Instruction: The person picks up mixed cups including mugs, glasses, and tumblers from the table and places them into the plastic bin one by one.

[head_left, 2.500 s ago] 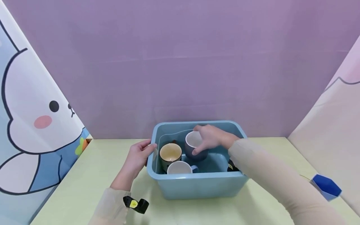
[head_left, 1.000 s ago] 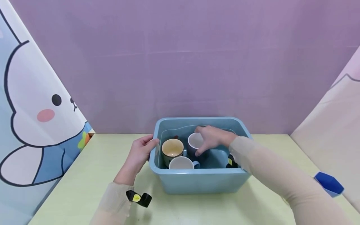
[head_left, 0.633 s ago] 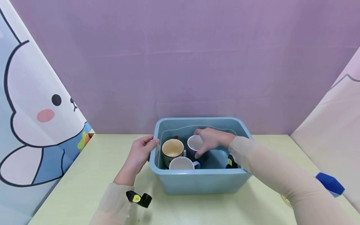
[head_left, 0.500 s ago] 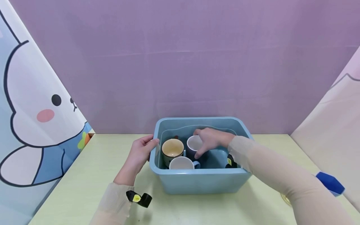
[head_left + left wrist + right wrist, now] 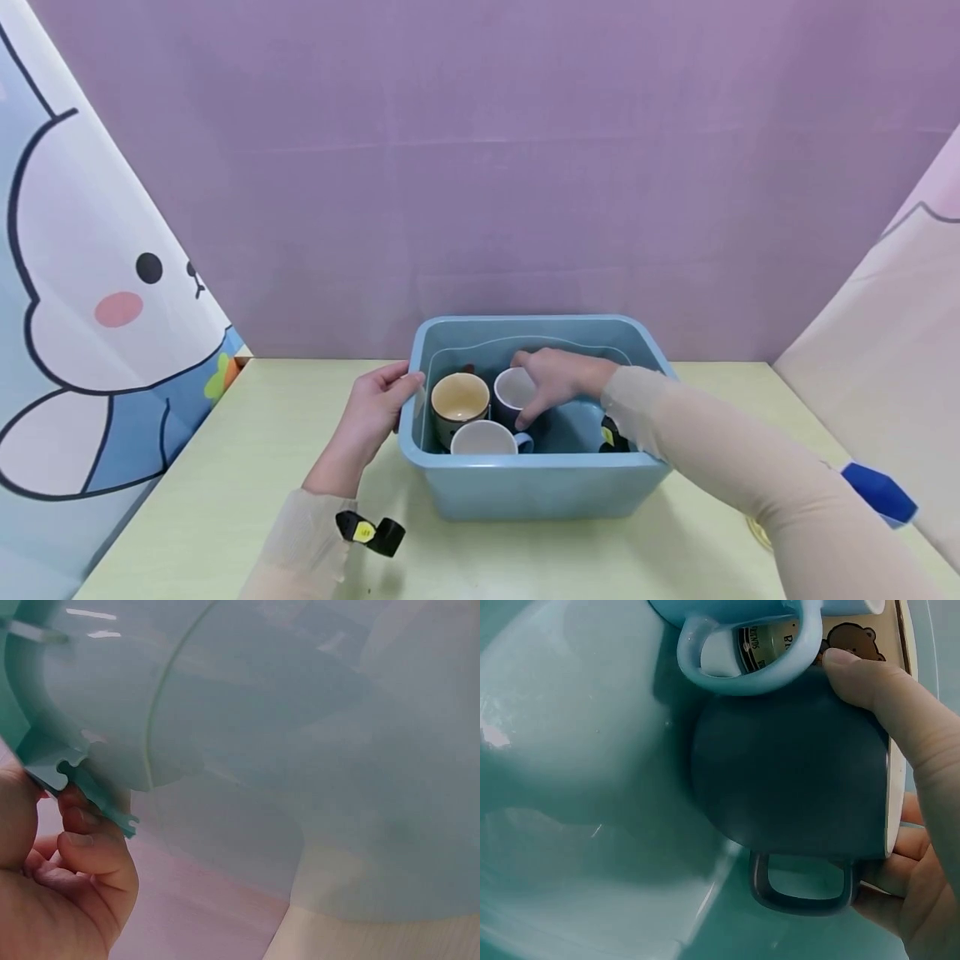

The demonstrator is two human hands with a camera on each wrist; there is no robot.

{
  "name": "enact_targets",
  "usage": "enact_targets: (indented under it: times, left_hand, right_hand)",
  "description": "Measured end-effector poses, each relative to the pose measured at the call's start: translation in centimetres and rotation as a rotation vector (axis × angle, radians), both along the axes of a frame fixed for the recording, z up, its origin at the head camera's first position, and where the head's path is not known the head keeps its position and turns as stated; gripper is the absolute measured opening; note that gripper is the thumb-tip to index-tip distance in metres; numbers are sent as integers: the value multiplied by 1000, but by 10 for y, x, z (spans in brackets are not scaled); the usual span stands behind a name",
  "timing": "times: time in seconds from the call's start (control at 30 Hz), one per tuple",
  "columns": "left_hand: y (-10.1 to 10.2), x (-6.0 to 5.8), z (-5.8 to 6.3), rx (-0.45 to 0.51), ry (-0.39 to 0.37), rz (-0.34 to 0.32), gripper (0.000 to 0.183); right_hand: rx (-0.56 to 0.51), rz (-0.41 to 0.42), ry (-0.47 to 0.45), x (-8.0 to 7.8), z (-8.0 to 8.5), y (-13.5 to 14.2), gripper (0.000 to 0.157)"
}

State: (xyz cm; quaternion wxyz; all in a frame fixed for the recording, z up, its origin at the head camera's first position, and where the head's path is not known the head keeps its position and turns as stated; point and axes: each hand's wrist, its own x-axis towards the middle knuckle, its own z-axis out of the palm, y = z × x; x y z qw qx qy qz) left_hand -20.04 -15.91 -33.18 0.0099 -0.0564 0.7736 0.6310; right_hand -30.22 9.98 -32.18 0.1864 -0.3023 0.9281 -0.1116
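A light blue plastic tub [image 5: 536, 492] stands on the table. My left hand [image 5: 367, 408] pinches its left rim between thumb and fingers. Inside the tub, my right hand [image 5: 562, 379] grips an upright dark slate mug [image 5: 795, 772] with a pale inside, thumb on the near side and fingers at the far side. The mug's square handle [image 5: 802, 906] shows in the right wrist view, close to the fingers. Left of it sits a cream-lined mug [image 5: 459, 400] with a printed bear. In front of both stands a white-lined mug [image 5: 483, 438] with a pale blue handle [image 5: 750, 679].
The tub's right part shows bare floor [image 5: 577, 425] beside my right wrist. On the table's right edge lies a blue hexagonal object [image 5: 879, 493], and a gold-coloured ring [image 5: 759, 533] is partly hidden by my right sleeve. A purple backdrop [image 5: 480, 183] rises behind the table.
My right hand has shifted the slate mug slightly left and toward me, bringing it closer to the cream-lined mug. My left hand stays on the tub's rim.
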Motion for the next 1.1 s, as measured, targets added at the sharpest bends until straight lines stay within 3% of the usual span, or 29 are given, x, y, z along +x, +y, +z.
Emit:
enact_targets:
  times: [0.6, 1.1]
  left_hand:
    - [3, -1, -2, 7, 7, 0, 39]
    - [6, -4, -1, 1, 4, -7, 38]
  right_hand:
    - [26, 19, 12, -3, -8, 3, 84]
    - [13, -18, -33, -1, -6, 6, 89]
